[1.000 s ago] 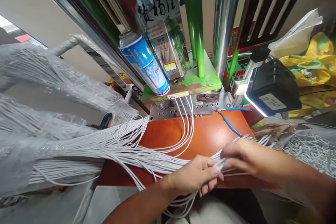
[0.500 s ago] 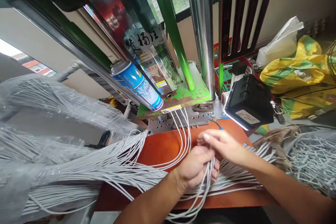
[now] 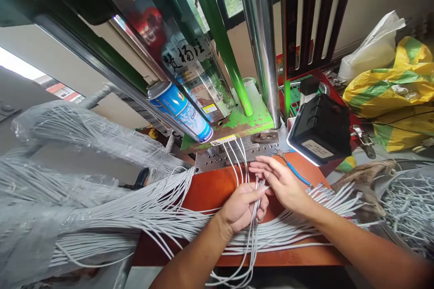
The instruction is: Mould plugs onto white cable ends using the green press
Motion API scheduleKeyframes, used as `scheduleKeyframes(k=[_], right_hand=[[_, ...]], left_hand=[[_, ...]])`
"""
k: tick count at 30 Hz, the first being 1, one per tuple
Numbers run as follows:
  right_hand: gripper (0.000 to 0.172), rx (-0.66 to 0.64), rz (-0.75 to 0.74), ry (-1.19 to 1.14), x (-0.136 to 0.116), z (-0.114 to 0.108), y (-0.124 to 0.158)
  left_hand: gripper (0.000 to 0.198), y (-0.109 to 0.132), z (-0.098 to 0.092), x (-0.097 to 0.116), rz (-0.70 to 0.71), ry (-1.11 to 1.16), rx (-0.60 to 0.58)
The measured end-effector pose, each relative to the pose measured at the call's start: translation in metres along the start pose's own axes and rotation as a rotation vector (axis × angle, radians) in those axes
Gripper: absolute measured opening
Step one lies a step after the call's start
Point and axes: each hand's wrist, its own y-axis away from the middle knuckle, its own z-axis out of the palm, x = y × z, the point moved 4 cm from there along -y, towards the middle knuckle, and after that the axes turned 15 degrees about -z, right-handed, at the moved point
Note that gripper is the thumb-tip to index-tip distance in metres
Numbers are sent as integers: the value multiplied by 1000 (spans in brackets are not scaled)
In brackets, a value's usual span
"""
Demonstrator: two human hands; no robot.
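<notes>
Above an orange-brown desk, just in front of the steel mould plate of a green-painted press, both forearms reach in from the bottom and the right. The left hand curls shut around a small bunch of white cables, whose ends poke up past the thumb while their lengths droop over the desk's near edge. The right hand hovers just beside those ends, palm down, its fingers slightly spread and holding nothing visible. (A firm, low pinch looks best here, since loose strands could slip out of line.) Many more white cables fan across the desk, and a blue wire lies just beyond the right hand.
</notes>
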Motion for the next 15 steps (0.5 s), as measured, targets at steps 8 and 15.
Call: scheduleKeyframes(k=[8, 15], right_hand=[[36, -209, -40, -22, 4, 7, 1], [54, -396, -236, 1252, 8, -2, -2]], left_hand=[[40, 1, -1, -7, 63, -54, 40], [54, -4, -11, -5, 139, -98, 219]])
